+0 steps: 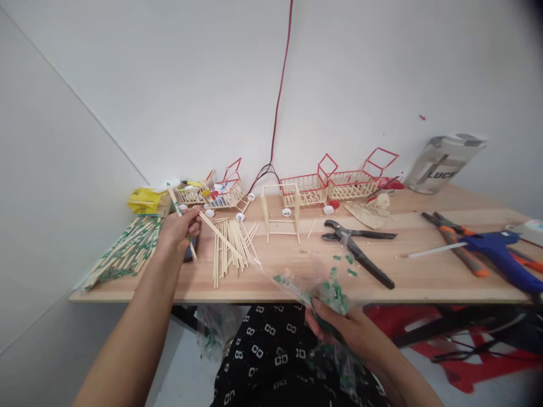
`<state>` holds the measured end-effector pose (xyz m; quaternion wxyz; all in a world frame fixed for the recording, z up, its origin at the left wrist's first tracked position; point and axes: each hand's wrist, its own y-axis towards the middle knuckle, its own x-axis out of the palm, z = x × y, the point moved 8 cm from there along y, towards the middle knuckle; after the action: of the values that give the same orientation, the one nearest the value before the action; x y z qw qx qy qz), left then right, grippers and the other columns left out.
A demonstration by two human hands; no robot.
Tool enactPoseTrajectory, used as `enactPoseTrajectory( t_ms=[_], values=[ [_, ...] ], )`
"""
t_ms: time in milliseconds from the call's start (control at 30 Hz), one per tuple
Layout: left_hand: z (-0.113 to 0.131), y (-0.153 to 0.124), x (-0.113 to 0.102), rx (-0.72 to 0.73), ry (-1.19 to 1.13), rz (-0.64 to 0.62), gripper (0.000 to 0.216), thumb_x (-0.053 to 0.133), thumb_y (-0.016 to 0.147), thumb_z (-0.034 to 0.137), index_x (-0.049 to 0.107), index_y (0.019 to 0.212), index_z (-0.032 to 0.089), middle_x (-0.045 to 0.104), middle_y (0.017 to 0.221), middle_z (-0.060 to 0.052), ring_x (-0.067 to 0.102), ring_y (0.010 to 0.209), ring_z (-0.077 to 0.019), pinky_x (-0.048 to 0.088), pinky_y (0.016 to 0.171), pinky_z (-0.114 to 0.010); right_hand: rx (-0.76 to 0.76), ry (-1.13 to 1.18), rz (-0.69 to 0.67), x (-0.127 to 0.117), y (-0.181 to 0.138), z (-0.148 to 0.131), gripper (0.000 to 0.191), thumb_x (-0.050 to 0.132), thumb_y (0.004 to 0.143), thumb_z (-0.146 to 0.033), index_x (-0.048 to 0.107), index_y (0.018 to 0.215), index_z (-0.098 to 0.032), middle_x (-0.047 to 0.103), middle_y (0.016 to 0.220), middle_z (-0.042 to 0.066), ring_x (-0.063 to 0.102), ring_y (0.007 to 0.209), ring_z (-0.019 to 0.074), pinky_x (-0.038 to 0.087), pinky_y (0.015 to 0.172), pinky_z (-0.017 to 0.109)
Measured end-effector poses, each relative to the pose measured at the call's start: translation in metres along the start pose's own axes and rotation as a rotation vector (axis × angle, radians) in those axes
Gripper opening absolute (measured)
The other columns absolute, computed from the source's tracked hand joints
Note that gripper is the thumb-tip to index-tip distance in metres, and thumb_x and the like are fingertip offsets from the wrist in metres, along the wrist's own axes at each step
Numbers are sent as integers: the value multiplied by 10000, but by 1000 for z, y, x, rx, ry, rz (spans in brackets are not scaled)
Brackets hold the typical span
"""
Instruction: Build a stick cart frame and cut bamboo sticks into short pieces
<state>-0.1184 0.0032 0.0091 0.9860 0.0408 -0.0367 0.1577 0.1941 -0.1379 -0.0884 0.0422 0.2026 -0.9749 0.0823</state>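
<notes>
Chopstick with green printing tilts, pinched by the left hand above the surface, beside loose bare chopsticks; the right hand grips crumpled green-printed plastic wrappers by the near edge.

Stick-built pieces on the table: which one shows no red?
The plain pale frame standing mid-table, between the pile of bare sticks and the black pliers. The four carts along the wall all have red handles.

Packaged sticks lie left of the left fingers on the surface, bare sticks to their right. Beyond the right fingers sit pliers, a glue gun farther right, miniature carts farther back.
</notes>
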Motion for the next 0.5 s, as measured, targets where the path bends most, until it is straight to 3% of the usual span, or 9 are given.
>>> enactPoseTrajectory(
  t_ms=[167, 267, 367, 500],
  values=[
    [-9, 3, 8, -12, 107, -49, 256, 745, 650, 182, 502, 581, 145, 475, 420, 43, 284, 271, -20, 137, 315, -162, -95, 226, 7, -8, 2, -5, 342, 523, 903, -476, 550, 768, -163, 565, 666, 16, 449, 510, 90, 317, 473, 225],
    [-6, -5, 12, 44, 131, -35, 224, 740, 688, 254, 556, 761, 149, 533, 478, 43, 277, 280, -19, 135, 321, -157, -92, 419, 43, -8, 7, 2, 281, 587, 875, -450, 550, 838, -174, 447, 617, -35, 394, 514, 81, 317, 452, 203],
    [0, -25, 24, 97, 31, -46, 290, 678, 765, 391, 519, 886, 181, 553, 531, 50, 302, 314, -29, 176, 342, -144, -113, 477, 89, -4, 10, 5, 340, 614, 839, -505, 537, 931, -187, 323, 584, -79, 297, 484, 73, 264, 404, 184],
    [-12, -77, 81, -110, -281, -360, 300, 618, 811, 460, 501, 858, 188, 571, 596, 21, 356, 373, -52, 222, 365, -156, -82, 266, 122, 7, 9, 9, 414, 647, 788, -549, 534, 948, -185, 279, 510, -114, 262, 403, 53, 182, 394, 190]
  ],
)
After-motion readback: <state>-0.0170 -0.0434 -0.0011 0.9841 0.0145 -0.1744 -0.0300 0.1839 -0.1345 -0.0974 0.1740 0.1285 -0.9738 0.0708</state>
